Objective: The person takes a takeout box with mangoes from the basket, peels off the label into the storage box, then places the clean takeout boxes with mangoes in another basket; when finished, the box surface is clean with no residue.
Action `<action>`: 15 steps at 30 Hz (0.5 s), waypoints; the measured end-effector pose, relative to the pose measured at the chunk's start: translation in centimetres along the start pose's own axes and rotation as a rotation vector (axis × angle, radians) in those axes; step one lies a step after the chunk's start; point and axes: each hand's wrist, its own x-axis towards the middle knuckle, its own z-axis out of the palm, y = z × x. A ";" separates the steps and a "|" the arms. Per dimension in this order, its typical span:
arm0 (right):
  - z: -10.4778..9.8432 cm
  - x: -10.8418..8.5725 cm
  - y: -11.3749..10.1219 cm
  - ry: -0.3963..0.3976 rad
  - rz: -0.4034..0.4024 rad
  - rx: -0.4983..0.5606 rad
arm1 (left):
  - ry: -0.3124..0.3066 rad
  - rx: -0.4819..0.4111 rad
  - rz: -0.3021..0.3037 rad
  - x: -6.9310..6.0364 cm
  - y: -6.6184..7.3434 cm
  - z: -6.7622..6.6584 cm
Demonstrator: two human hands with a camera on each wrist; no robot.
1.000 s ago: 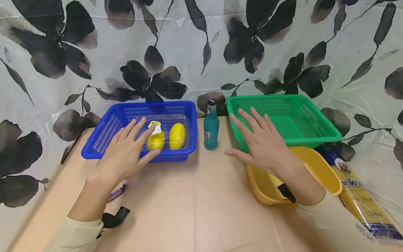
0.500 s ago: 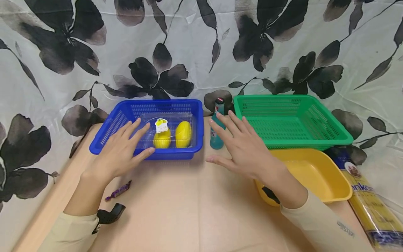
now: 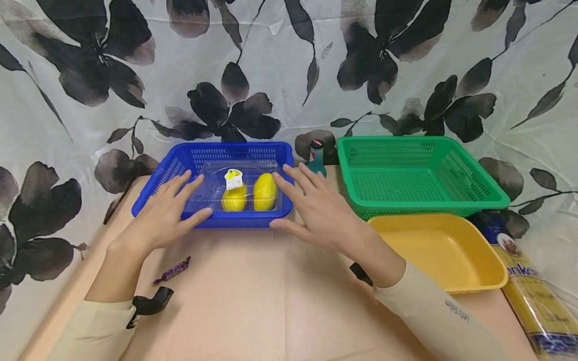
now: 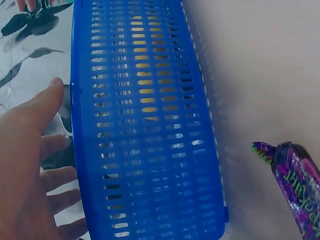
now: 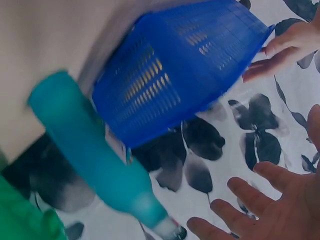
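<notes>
The blue basket (image 3: 239,219) holds a clear plastic box with two yellow fruits (image 3: 265,192) and a white label. Over its left side, the left hand (image 3: 155,215) has its fingers spread; in the left wrist view this hand (image 4: 30,150) is beside the basket's rim (image 4: 82,150). At the basket's right edge the right hand (image 3: 320,213) is spread too, partly covering the teal bottle (image 3: 316,158). The right wrist view has the right hand (image 5: 270,205) apart from the bottle (image 5: 95,150) and basket (image 5: 170,75). Neither hand holds anything.
A green basket (image 3: 429,204) stands at the back right, with a yellow tray (image 3: 440,250) in front of it. A yellow and blue packet (image 3: 533,296) lies at the far right. The purple wrapped candy (image 3: 172,271) lies near the left forearm. Patterned cloth hangs behind.
The right hand has moved left, from the green basket past the bottle to the blue basket's right edge. The left hand has shifted slightly left. The head view has shifted a little.
</notes>
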 end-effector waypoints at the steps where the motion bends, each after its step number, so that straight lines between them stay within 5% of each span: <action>1: 0.3 0.3 -0.1 -0.013 0.005 0.018 | -0.005 -0.008 -0.005 0.1 -0.1 0.0; 15: 4.5 3.2 0.4 -0.123 0.073 0.218 | -0.096 -0.141 -0.064 2.5 -2.3 -0.8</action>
